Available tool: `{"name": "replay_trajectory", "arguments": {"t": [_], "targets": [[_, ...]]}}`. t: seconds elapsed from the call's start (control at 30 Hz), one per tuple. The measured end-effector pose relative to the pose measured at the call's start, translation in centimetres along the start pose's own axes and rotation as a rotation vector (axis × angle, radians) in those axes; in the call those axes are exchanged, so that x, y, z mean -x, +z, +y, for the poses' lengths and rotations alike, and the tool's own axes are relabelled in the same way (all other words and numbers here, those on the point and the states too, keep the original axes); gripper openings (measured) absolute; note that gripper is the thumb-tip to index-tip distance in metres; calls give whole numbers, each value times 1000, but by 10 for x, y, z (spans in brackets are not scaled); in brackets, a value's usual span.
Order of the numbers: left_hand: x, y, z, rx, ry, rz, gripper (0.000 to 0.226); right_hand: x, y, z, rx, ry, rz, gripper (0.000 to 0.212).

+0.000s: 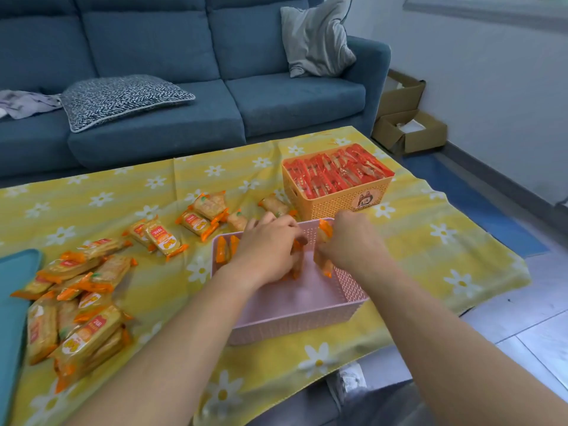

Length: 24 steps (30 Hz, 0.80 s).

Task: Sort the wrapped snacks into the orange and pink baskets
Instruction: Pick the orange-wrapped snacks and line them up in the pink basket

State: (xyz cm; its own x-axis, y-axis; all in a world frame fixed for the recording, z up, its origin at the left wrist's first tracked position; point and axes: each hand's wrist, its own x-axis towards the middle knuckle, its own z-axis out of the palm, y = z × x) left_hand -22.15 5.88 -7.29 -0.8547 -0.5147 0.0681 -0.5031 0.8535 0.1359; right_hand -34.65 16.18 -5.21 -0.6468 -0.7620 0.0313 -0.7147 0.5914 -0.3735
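Wrapped snacks [222, 251] stand on edge at the far end of the pink basket [292, 316]. The left hand [270, 245] curls round some. The right hand [353, 241] pinches one packet [324, 262] beside the right wall. The basket's near half lies open. The orange basket [335, 206] sits just behind.

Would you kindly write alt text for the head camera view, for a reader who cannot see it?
A person's left hand and right hand each grip yellow-and-orange wrapped snacks upright inside a pink basket on a yellow daisy tablecloth. Behind it, an orange basket is full of red packets; more loose snacks lie scattered to the left.
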Motion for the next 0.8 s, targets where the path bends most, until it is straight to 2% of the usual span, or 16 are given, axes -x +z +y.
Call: {"name": "replay_trajectory", "arguments": {"t": [0.07, 0.13, 0.2, 0.27, 0.43, 0.5, 0.57, 0.67, 0.73, 0.8], "targets": [[0, 3, -5, 33, -8, -22, 32, -4, 17, -8, 11, -26, 3, 21], [2, 4, -13, 108, 8, -25, 34, -9, 30, -14, 7, -43, -93, 17], [6, 3, -21, 230, 26, -25, 38, -12, 33, -16, 10, -56, -223, 23], [12, -2, -26, 349, 6, -3, 36, -12, 25, -18, 24, -53, -277, 33], [43, -20, -48, 412, -31, 94, 28, -3, 0, -20, 40, 12, -151, 32], [69, -30, -67, 372, -112, 96, 22, 9, -5, -38, 20, -31, -94, 25], [97, -40, -89, 296, -226, 101, 18, 23, -5, -64, -24, -135, 3, 2], [155, -51, -136, 196, -456, 59, 16, 50, 16, -120, -17, -297, 57, 23], [196, -57, -167, 142, -590, -12, 19, 66, 44, -155, -77, -420, -41, 30], [232, -59, -192, 176, -685, -60, 28, 82, 75, -184, -133, -569, -282, 44]]}}
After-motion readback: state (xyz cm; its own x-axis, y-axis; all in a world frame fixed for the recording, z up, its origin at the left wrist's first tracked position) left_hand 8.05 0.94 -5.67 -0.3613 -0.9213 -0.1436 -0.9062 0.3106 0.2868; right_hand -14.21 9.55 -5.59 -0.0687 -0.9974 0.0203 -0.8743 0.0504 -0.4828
